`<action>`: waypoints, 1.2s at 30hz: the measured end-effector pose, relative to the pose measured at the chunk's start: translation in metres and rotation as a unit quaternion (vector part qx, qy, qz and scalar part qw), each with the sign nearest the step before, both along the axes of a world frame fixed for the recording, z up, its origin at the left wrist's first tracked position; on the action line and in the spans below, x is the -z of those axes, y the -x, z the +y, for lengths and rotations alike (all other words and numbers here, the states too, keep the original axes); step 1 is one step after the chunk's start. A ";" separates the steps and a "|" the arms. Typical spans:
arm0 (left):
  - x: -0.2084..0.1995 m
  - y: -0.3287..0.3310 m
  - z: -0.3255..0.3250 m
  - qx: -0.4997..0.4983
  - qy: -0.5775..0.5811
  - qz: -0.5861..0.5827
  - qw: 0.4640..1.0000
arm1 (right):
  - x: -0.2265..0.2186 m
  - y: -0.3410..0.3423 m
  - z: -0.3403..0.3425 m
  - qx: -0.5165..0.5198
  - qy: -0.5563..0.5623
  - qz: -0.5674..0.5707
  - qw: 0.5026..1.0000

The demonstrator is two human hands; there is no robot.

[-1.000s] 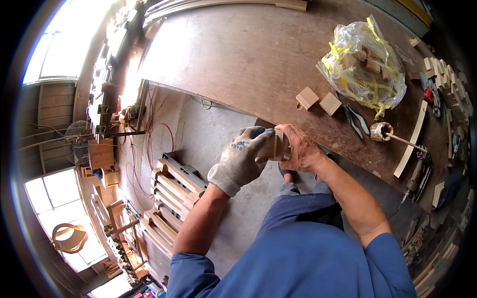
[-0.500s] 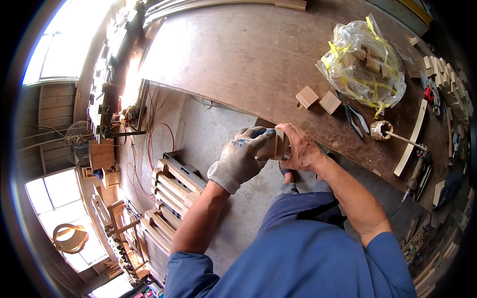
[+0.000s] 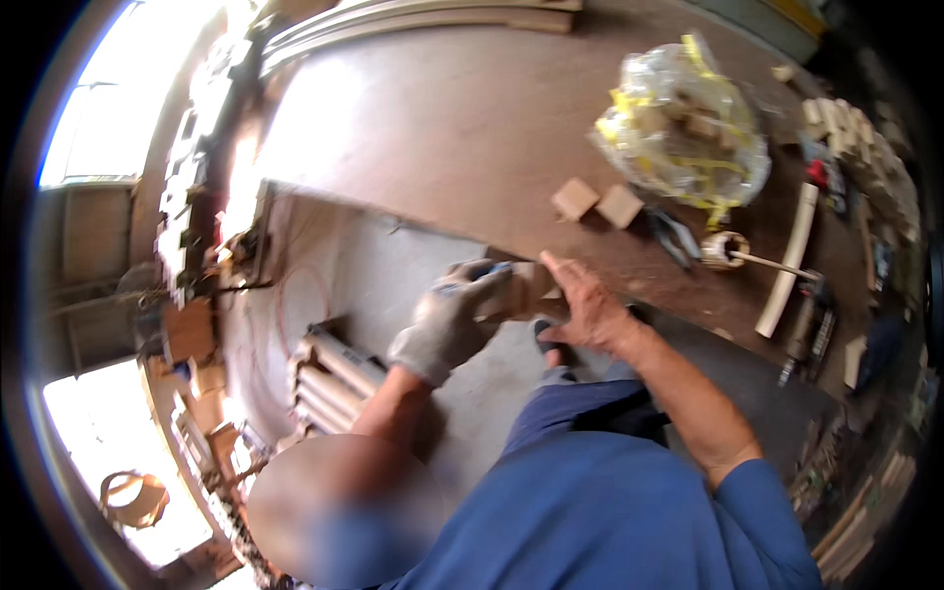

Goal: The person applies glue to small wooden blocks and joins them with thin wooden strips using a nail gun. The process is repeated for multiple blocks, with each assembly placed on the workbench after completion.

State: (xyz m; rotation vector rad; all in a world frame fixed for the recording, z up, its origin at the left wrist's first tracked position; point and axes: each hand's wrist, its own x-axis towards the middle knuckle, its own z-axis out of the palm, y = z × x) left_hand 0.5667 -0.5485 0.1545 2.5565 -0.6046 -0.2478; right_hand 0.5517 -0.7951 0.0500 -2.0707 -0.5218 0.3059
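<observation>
My left hand (image 3: 447, 320), in a pale knitted glove, grips a wooden block (image 3: 526, 290) just off the front edge of the workbench. The glove's fingers wrap the block's left side, and blur hides the finer detail of the piece. Close to the block's right side is my right hand (image 3: 598, 317), bare, its fingers stretched and apart. Whether a fingertip still touches the block is too blurred to tell. Beyond my hands, two small wooden blocks, one on the left (image 3: 574, 200) and one on the right (image 3: 620, 206), lie on the bench.
The brown workbench (image 3: 442, 128) carries a clear plastic bag (image 3: 678, 128) with yellow tape and wood pieces inside. Pliers (image 3: 675, 241), a crusted round pot (image 3: 724, 251) with a stick, and a curved wooden strip (image 3: 789, 264) lie rightward. Slatted wood (image 3: 329, 393) stands at lower left.
My right hand has loosened from the block and spread its fingers. My left hand keeps its hold. The whole view has shifted slightly, with blur.
</observation>
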 end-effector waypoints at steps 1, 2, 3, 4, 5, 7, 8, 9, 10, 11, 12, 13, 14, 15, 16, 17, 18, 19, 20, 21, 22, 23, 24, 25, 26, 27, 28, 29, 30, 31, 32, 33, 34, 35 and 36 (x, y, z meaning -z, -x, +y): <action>-0.001 0.001 0.003 -0.003 -0.010 0.001 1.000 | -0.002 0.008 -0.010 0.006 0.009 0.031 0.999; 0.001 0.002 0.004 0.000 -0.007 0.002 1.000 | 0.002 0.020 -0.024 0.047 0.027 -0.006 0.998; 0.002 0.002 0.004 0.004 -0.003 -0.003 1.000 | 0.001 0.031 -0.040 0.095 0.017 -0.021 0.995; 0.003 0.001 0.004 0.005 -0.001 -0.009 1.000 | -0.003 0.041 -0.061 0.139 0.004 -0.040 0.990; 0.004 0.004 0.001 0.002 -0.004 -0.015 1.000 | -0.008 0.052 -0.090 0.196 0.014 -0.034 0.980; 0.002 -0.001 -0.014 0.008 -0.016 -0.027 0.999 | -0.002 0.070 -0.141 0.317 0.023 -0.069 0.946; -0.001 -0.001 -0.018 0.012 -0.023 -0.031 0.999 | 0.008 0.077 -0.172 0.380 0.047 -0.079 0.921; -0.004 0.002 -0.014 0.009 -0.038 -0.034 0.999 | 0.019 0.085 -0.210 0.434 0.092 -0.079 0.893; 0.001 0.002 -0.009 0.001 -0.006 -0.020 1.000 | 0.032 0.094 -0.250 0.474 0.146 -0.083 0.865; 0.003 0.000 -0.009 0.010 0.001 -0.020 1.000 | 0.046 0.107 -0.292 0.504 0.202 -0.080 0.836; 0.000 -0.001 -0.009 0.016 0.003 -0.020 1.000 | 0.062 0.119 -0.335 0.521 0.255 -0.074 0.811; 0.000 -0.004 -0.009 0.027 0.010 -0.020 0.999 | 0.077 0.134 -0.375 0.527 0.310 -0.067 0.788; 0.000 -0.004 -0.007 0.013 0.008 -0.002 1.000 | 0.089 0.145 -0.413 0.527 0.359 -0.057 0.768; 0.004 -0.003 -0.004 0.016 -0.004 -0.013 1.000 | 0.100 0.153 -0.440 0.523 0.398 -0.040 0.753; 0.003 -0.002 -0.005 0.013 -0.003 -0.004 1.000 | 0.110 0.156 -0.459 0.523 0.414 -0.010 0.745; -0.002 0.002 -0.004 -0.003 -0.023 0.006 1.000 | 0.108 0.144 -0.452 0.539 0.380 0.081 0.748; -0.005 0.003 -0.005 -0.009 -0.035 0.017 0.999 | 0.115 0.141 -0.456 0.535 0.393 0.123 0.737; -0.007 0.004 -0.007 -0.013 -0.040 0.020 0.999 | 0.118 0.138 -0.454 0.525 0.398 0.122 0.742; -0.008 0.006 -0.007 -0.016 -0.046 0.023 0.999 | 0.121 0.136 -0.452 0.516 0.402 0.122 0.747; -0.008 0.006 -0.006 -0.017 -0.051 0.026 0.998 | 0.123 0.134 -0.449 0.508 0.407 0.134 0.747; -0.008 0.006 -0.007 -0.015 -0.051 0.025 0.998 | 0.123 0.135 -0.452 0.503 0.413 0.142 0.746; -0.007 0.005 -0.008 -0.013 -0.052 0.025 0.998 | 0.123 0.137 -0.453 0.498 0.418 0.152 0.744; -0.006 0.003 -0.008 -0.008 -0.052 0.024 0.998 | 0.130 0.141 -0.461 0.509 0.408 0.138 0.745; -0.004 0.000 -0.007 0.001 -0.045 0.027 0.999 | 0.140 0.155 -0.486 0.524 0.403 0.122 0.741; -0.003 0.000 -0.005 0.000 -0.043 0.028 0.999 | 0.136 0.152 -0.488 0.531 0.394 0.102 0.744; -0.002 0.001 -0.003 0.000 -0.041 0.029 0.999 | 0.128 0.163 -0.486 0.537 0.383 0.079 0.748; -0.002 0.003 -0.002 -0.006 -0.043 0.026 0.999 | 0.111 0.168 -0.477 0.526 0.381 0.072 0.757; -0.001 0.004 -0.001 -0.008 -0.042 0.023 0.999 | 0.094 0.180 -0.472 0.518 0.383 0.066 0.762; 0.000 0.007 0.000 -0.014 -0.044 0.021 0.999 | 0.061 0.177 -0.443 0.502 0.381 0.086 0.772; 0.000 0.008 0.002 -0.017 -0.032 0.025 0.999 | 0.021 0.175 -0.412 0.488 0.382 0.105 0.778; 0.000 0.007 0.004 -0.020 -0.018 0.028 0.999 | -0.020 0.172 -0.369 0.471 0.381 0.149 0.782; -0.003 0.005 0.004 -0.019 -0.003 0.030 0.999 | -0.033 0.185 -0.355 0.476 0.246 0.167 0.828; -0.002 0.005 0.005 -0.017 0.000 0.028 0.999 | -0.041 0.197 -0.342 0.468 0.106 0.182 0.859; -0.002 0.005 0.005 -0.014 0.000 0.026 1.000 | -0.063 0.192 -0.307 0.448 0.055 0.194 0.871; -0.002 0.005 0.005 -0.010 -0.002 0.024 1.000 | -0.088 0.184 -0.268 0.426 0.004 0.206 0.881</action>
